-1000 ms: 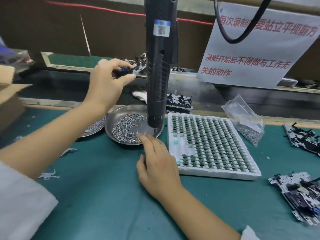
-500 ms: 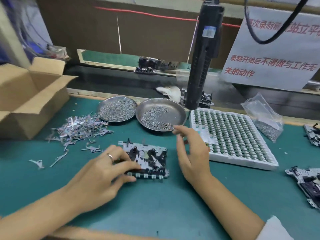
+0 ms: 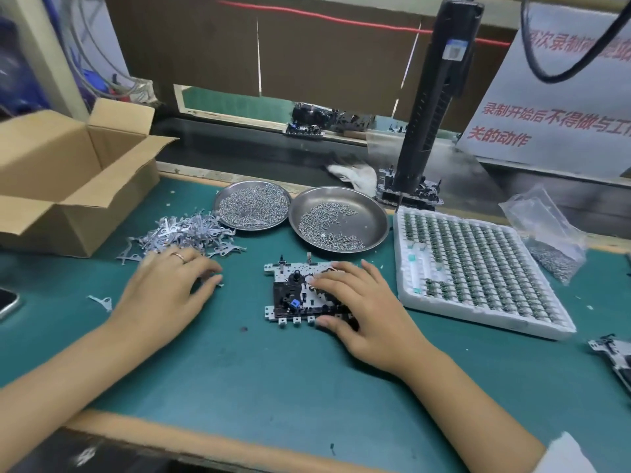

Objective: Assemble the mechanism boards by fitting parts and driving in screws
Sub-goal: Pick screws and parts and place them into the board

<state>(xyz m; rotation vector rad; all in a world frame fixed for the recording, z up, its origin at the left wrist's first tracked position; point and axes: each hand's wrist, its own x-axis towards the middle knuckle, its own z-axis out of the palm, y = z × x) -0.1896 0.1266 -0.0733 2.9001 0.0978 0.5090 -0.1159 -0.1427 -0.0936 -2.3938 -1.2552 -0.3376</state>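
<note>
A white and black mechanism board (image 3: 293, 295) with a small blue part lies flat on the green mat in front of me. My right hand (image 3: 362, 308) rests on its right half, fingers spread over the top and thumb against the front edge. My left hand (image 3: 164, 295) is apart from the board, at the near edge of a pile of thin metal brackets (image 3: 184, 230). Its bent fingertips touch a loose bracket on the mat. A black electric screwdriver (image 3: 430, 107) hangs behind, untouched.
Two steel dishes of screws (image 3: 254, 206) (image 3: 338, 218) sit behind the board. A white tray of green parts (image 3: 478, 264) and a bag of screws (image 3: 546, 240) lie to the right. An open cardboard box (image 3: 68, 179) stands left, a phone (image 3: 6, 302) at the left edge, another board (image 3: 614, 356) far right.
My left hand has let go of the board and moved left to the bracket pile. My right hand has come down onto the board's right half.
</note>
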